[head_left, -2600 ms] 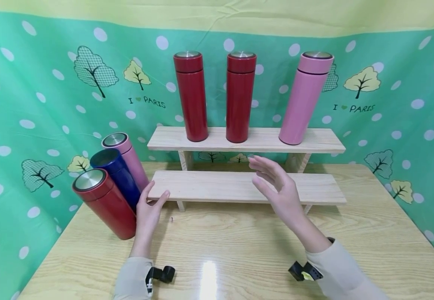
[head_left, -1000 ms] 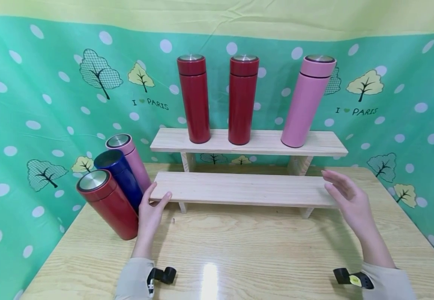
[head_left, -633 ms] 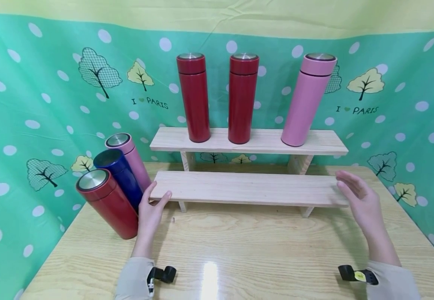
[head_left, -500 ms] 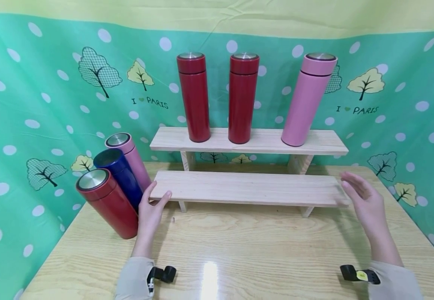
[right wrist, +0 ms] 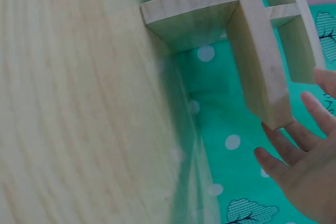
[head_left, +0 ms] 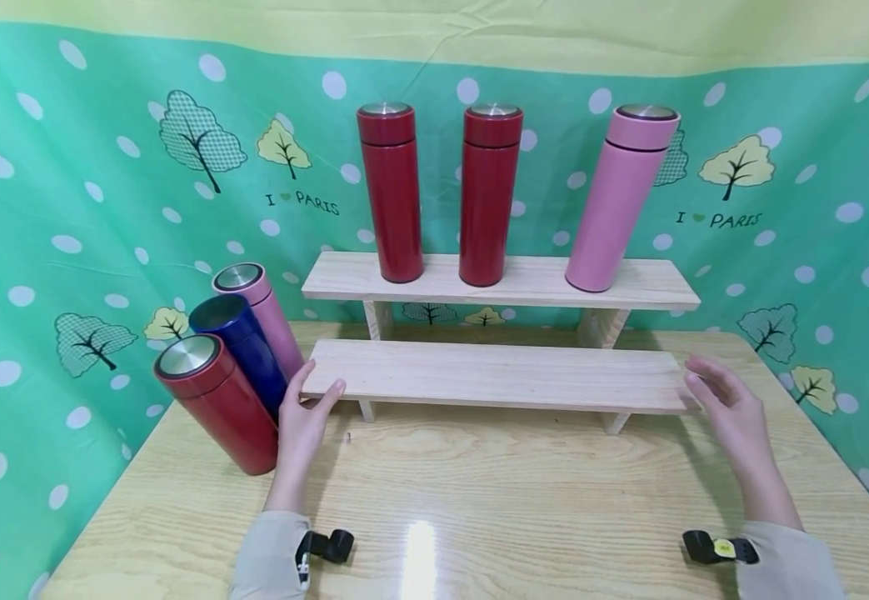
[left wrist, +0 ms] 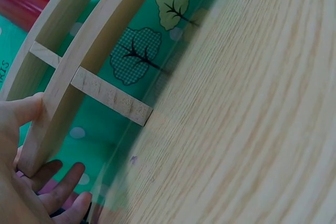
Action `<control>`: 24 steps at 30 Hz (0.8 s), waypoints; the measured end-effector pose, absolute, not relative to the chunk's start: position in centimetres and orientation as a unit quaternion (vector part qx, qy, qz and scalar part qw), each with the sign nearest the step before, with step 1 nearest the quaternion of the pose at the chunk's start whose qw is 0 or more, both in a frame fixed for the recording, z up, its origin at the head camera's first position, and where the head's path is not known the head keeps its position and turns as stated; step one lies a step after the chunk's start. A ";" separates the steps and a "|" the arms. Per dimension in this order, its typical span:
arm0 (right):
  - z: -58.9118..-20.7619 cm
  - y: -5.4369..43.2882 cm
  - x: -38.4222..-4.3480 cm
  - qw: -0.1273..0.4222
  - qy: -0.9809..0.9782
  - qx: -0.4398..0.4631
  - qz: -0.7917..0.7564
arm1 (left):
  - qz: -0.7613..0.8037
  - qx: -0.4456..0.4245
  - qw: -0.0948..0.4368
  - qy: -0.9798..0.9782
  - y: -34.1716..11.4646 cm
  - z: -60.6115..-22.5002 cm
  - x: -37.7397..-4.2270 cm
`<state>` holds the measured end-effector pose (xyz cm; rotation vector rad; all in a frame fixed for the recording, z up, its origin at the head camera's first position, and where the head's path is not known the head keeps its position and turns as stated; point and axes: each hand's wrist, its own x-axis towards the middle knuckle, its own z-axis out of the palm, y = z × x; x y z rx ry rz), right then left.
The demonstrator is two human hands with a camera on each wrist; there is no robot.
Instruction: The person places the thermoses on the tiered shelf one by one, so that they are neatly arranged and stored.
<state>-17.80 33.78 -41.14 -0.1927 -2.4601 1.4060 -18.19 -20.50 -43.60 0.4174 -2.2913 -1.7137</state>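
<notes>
A person's left hand (head_left: 303,429) pinches the left end of the lower wooden shelf (head_left: 494,375) on the counter (head_left: 524,500); the right hand (head_left: 736,417), fingers spread, is at its right end, contact unclear, two red flasks (head_left: 488,200) above
</notes>
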 end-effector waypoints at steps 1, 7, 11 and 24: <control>-41.3 33.8 -17.8 0.149 -0.855 -0.068 0.493 | -0.587 0.144 0.126 -0.787 -20.5 -43.6 -18.2; -41.8 34.1 -17.9 0.113 -0.863 -0.066 0.488 | -0.589 0.148 0.131 -0.784 -20.4 -43.7 -18.2; -42.0 34.4 -18.0 0.075 -0.881 -0.069 0.462 | -0.590 0.147 0.129 -0.783 -20.4 -43.7 -18.2; -42.6 34.5 -18.6 0.056 -0.873 -0.068 0.480 | -0.589 0.144 0.126 -0.785 -20.5 -43.5 -18.4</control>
